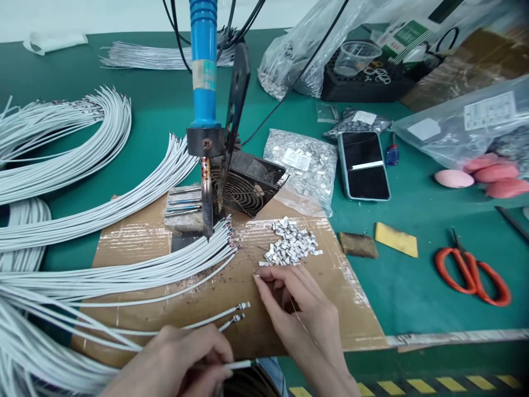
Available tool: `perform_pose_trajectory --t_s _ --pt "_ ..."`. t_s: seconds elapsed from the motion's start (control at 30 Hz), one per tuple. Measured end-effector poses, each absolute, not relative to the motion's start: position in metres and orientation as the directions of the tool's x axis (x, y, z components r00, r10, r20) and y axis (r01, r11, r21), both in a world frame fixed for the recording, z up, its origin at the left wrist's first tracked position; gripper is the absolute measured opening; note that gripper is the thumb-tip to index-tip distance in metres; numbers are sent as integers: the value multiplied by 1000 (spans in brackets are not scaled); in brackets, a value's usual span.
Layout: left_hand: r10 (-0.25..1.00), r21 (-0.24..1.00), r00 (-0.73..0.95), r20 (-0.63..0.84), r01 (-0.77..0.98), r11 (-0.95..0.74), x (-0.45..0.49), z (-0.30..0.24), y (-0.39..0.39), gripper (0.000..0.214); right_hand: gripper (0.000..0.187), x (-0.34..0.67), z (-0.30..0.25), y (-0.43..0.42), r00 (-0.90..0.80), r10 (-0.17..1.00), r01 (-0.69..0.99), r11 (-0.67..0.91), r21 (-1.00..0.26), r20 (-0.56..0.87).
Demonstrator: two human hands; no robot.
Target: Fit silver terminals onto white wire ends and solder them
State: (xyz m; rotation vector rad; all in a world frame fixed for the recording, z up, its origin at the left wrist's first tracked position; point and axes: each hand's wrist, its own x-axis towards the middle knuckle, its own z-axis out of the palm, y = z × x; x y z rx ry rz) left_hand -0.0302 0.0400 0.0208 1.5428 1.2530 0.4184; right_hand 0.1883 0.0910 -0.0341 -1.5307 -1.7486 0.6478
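Observation:
My left hand is closed at the bottom, pinching a white cable whose stripped end points right. My right hand is closed beside a pile of small white-and-silver connectors. A thin solder wire runs through its curled fingers and along the palm. Its thumb and index tips almost meet near the pile's lower left; whether a connector sits between them I cannot tell. Two cables with connectors on their ends lie between my hands. Above, a blue-handled soldering iron hangs tip down in a stand.
Bundles of white cables cover the left side and reach under the iron tip. A small black fan stands behind it. Cardboard covers the work area. To the right are a bag of connectors, a phone, sponges and red scissors.

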Motion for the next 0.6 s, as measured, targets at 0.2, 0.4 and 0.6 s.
perform_pose_trajectory --t_s 0.2,0.4,0.6 --pt "793 785 93 -603 -112 610 -7 9 62 35 5 176 -26 78 140 990 437 -47 -898 17" --pt "799 769 53 -599 -238 593 -17 4 63 38 3 158 -12 83 16 977 40 -211 -977 -211" --pt "798 756 47 -601 -290 587 -14 7 65 39 7 146 -6 82 -44 955 -97 -297 -950 -294"
